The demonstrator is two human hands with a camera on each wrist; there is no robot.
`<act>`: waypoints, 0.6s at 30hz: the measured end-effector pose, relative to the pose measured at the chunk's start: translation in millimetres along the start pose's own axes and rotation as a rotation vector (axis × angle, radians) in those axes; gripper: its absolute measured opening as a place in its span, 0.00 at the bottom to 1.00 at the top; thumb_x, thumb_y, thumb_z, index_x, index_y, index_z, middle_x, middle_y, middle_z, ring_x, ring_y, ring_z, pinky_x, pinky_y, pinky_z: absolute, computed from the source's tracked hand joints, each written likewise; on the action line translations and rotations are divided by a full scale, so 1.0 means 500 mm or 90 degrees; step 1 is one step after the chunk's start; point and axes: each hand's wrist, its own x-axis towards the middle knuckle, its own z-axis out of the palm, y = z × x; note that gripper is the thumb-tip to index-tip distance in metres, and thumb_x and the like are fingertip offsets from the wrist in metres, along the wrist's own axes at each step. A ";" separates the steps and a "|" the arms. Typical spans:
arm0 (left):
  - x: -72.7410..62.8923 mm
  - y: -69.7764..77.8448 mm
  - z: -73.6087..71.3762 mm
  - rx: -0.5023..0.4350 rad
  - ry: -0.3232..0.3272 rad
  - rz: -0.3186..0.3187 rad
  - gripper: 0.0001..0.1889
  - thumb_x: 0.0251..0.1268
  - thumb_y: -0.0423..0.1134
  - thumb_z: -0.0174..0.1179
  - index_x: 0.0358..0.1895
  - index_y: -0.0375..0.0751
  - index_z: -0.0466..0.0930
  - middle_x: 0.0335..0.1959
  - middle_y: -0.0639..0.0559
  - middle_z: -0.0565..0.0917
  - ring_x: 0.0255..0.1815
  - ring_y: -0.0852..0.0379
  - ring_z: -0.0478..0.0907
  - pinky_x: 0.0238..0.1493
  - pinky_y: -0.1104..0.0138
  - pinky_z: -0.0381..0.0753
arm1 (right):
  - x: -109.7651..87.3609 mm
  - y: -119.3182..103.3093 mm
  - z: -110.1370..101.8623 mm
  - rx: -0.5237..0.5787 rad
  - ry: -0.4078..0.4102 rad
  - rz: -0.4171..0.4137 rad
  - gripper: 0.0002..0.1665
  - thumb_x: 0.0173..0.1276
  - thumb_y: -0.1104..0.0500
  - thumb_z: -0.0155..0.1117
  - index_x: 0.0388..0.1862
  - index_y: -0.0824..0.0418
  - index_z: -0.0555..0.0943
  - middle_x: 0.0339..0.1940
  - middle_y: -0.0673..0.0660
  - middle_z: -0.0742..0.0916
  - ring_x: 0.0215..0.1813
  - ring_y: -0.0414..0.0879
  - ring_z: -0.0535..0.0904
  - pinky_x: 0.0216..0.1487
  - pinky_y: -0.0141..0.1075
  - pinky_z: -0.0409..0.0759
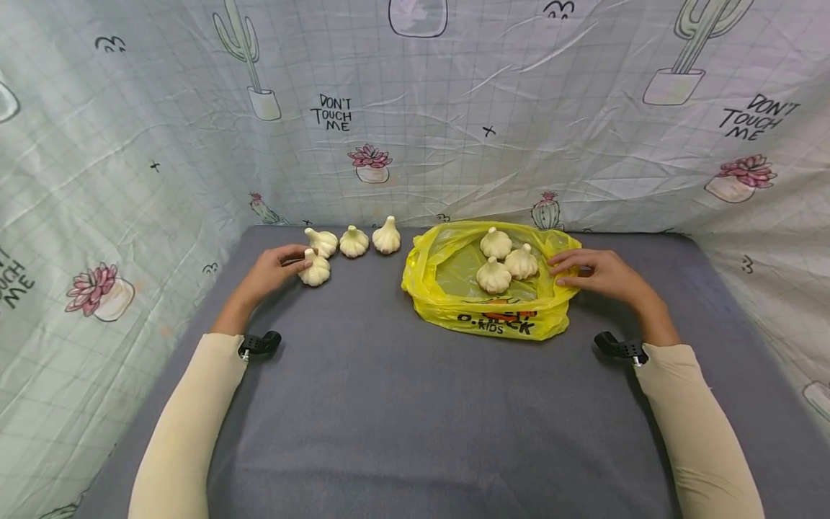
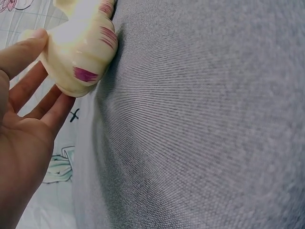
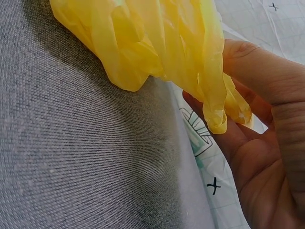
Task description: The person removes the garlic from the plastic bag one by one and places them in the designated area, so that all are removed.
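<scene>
At the left, my left hand has its thumb and fingertips around a white garlic bulb. Purple streaks mark that garlic bulb in the left wrist view, where it sits close over the grey cloth. Three more bulbs stand in a row behind it: a tilted one, a middle one and a right one. My right hand pinches the right rim of a yellow plastic bag, fingers over its edge. Inside the opened bag lie three garlic bulbs, grouped toward the right.
A grey cloth covers the table. Behind and at both sides hangs a pale curtain printed with cacti and lettering, meeting the table's back edge just beyond the bag and bulbs. Black wrist straps are on both wrists.
</scene>
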 end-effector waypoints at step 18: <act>-0.007 0.061 -0.008 -0.099 0.038 0.003 0.23 0.74 0.38 0.63 0.68 0.34 0.74 0.67 0.37 0.76 0.71 0.38 0.70 0.75 0.49 0.63 | 0.000 0.010 -0.004 0.005 -0.008 -0.008 0.12 0.68 0.60 0.73 0.50 0.53 0.90 0.59 0.55 0.86 0.53 0.27 0.77 0.39 0.28 0.77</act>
